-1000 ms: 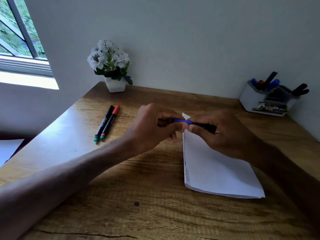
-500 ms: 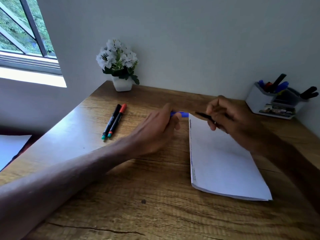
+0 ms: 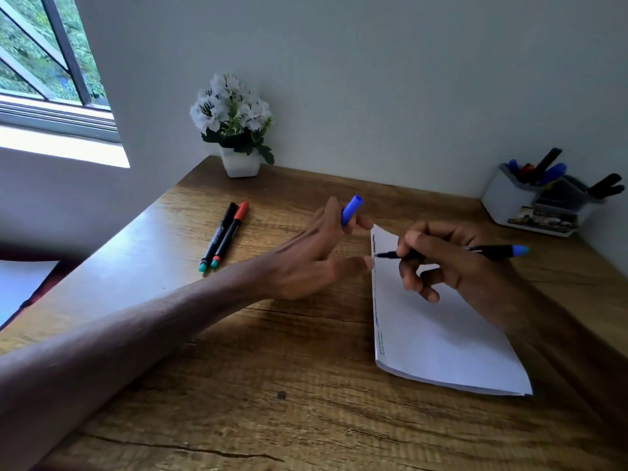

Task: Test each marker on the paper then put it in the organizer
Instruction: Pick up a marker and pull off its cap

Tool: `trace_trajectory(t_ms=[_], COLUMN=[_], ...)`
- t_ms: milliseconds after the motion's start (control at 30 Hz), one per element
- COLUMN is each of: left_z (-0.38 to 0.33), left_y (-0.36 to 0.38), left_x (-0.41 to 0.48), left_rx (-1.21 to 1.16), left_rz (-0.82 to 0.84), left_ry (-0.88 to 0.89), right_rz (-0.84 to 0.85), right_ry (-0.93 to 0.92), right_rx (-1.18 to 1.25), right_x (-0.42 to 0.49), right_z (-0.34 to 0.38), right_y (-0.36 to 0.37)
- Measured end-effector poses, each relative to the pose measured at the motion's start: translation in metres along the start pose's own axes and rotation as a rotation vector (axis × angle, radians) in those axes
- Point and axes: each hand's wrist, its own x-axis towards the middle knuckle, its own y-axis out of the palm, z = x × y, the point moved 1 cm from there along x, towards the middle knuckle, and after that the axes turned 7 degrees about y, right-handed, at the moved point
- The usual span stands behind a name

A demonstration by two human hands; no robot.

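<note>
The blue marker [image 3: 489, 250] sits pinched in the right hand [image 3: 452, 263], tip at the left edge of the paper [image 3: 441, 334], poised to test; the left hand [image 3: 316, 256], just left of the paper, grips the cap [image 3: 351, 209] clear, one finger at the edge, likely steadying; the organizer [image 3: 509, 202] waits beyond the paper's far right corner.

A: Any legible text?
B: None. White print along the barrel of the black marker [image 3: 219, 237], too small to read. Strip on organizer [image 3: 503, 202] front: blurred. Paper [image 3: 441, 334] edge: scribbles only.
</note>
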Motion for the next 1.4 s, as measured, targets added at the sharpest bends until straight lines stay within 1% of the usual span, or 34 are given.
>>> trace_trajectory(t_ms=[100, 167, 333, 433, 500, 700, 900, 1400], left_z=[0.0, 0.0, 0.004, 0.006, 0.008, 0.006, 0.004, 0.007], left_y=[0.002, 0.004, 0.007, 0.008, 0.009, 0.01, 0.011, 0.013], left_x=[0.0, 0.001, 0.0, 0.001, 0.001, 0.002, 0.003, 0.003], left_rx=[-0.004, 0.041, 0.169, 0.211, 0.214, 0.23, 0.275, 0.309], left_rz=[0.064, 0.1, 0.165, 0.196, 0.191, 0.222, 0.227, 0.237], left_ry=[0.025, 0.048, 0.031, -0.009, -0.004, -0.027, -0.023, -0.03], right_rz=[0.04, 0.054, 0.05, 0.076, 0.086, 0.059, 0.092, 0.085], right_ry=[0.084, 0.126, 0.14, 0.102, 0.054, -0.056, -0.163, -0.183], right_rx=[-0.018, -0.018, -0.03, -0.045, -0.073, -0.043, -0.132, -0.261], right_x=[-0.005, -0.009, -0.019, -0.024, -0.025, -0.019, -0.019, -0.02], right_z=[0.0, 0.0, -0.001, 0.0, -0.002, -0.023, -0.026, -0.024], right_y=[0.001, 0.001, 0.004, 0.007, 0.011, 0.018, 0.021, 0.025])
